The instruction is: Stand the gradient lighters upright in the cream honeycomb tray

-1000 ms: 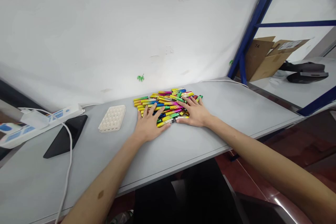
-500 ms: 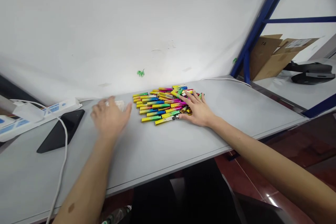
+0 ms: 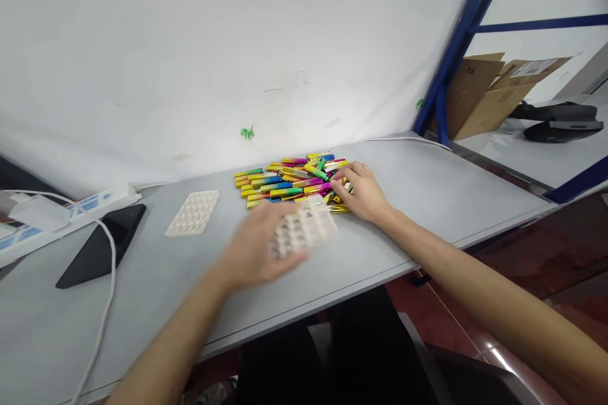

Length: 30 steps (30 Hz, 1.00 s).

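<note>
My left hand [image 3: 259, 243], blurred by motion, grips a white holed tray [image 3: 306, 226] by its left side. It holds the tray over the table, just in front of a pile of shiny multicoloured lighters [image 3: 285, 191] and hiding part of them. At the pile's right end is my right hand [image 3: 363, 193], with fingers bent and closed on a lighter [image 3: 349, 187] partly hidden beneath them. A second white holed tray [image 3: 192, 214] lies flat on the table to the left of the pile.
A black phone [image 3: 102, 247] lies at the left beside a white power strip [image 3: 71, 221], and a white cable [image 3: 111, 278] trails toward the front edge. A white wall [image 3: 190, 63] rises behind the grey table [image 3: 418, 202]. Cardboard boxes [image 3: 489, 98] stand beyond the blue frame [image 3: 449, 63].
My left hand has moved right from the table's left side, bringing a white holed tray to the lighters. The other tray is now uncovered. My right hand's spread fingers have curled in.
</note>
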Motion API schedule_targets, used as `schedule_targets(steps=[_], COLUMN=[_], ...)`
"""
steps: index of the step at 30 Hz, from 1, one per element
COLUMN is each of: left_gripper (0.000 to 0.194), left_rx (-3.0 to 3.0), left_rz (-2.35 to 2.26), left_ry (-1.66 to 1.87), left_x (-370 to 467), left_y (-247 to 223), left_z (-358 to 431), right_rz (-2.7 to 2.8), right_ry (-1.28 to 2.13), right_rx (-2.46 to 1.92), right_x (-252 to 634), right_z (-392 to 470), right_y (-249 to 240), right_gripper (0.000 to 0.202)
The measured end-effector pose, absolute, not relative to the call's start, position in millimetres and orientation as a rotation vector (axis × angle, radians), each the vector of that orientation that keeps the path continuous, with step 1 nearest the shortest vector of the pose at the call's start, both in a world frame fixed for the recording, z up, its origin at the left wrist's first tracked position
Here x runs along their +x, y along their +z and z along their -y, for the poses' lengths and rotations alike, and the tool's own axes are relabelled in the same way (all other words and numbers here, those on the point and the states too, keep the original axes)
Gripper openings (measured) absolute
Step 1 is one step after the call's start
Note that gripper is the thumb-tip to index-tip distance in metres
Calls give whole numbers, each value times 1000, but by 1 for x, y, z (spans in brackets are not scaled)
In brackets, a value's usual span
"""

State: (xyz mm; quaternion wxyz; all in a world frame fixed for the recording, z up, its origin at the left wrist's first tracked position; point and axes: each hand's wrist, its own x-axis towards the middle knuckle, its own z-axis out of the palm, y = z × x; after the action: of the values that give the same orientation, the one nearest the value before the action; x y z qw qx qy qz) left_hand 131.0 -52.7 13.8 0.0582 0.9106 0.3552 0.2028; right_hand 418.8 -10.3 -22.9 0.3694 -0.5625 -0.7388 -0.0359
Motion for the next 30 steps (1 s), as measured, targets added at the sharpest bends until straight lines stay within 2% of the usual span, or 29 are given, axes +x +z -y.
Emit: schedule_targets(steps=[2, 4, 8, 13, 19, 30], left_gripper=[70, 74, 87, 84, 79, 88], left_rx=[2825, 2809, 2769, 2791, 2811, 2807], left_rz=[-797, -784, -916, -1031, -1074, -1070], left_ry=[380, 296, 297, 351, 355, 344], left_x=[149, 158, 154, 150, 151, 151], left_y=[6, 0, -5, -7, -6, -5], left_z=[66, 71, 65, 60, 61, 59], right_rz=[1884, 1911, 2105, 2342, 2372, 2404], right_ry=[-93, -83, -26, -28, 27, 222], right_rx=[-1418, -1359, -1222, -1170, -1174, -1101], right_x=[419, 418, 413, 411, 414, 416], right_z=[11, 15, 23, 28, 27, 26], right_y=[-22, -20, -14, -12, -14, -13], right_gripper=[25, 24, 22, 18, 29, 22])
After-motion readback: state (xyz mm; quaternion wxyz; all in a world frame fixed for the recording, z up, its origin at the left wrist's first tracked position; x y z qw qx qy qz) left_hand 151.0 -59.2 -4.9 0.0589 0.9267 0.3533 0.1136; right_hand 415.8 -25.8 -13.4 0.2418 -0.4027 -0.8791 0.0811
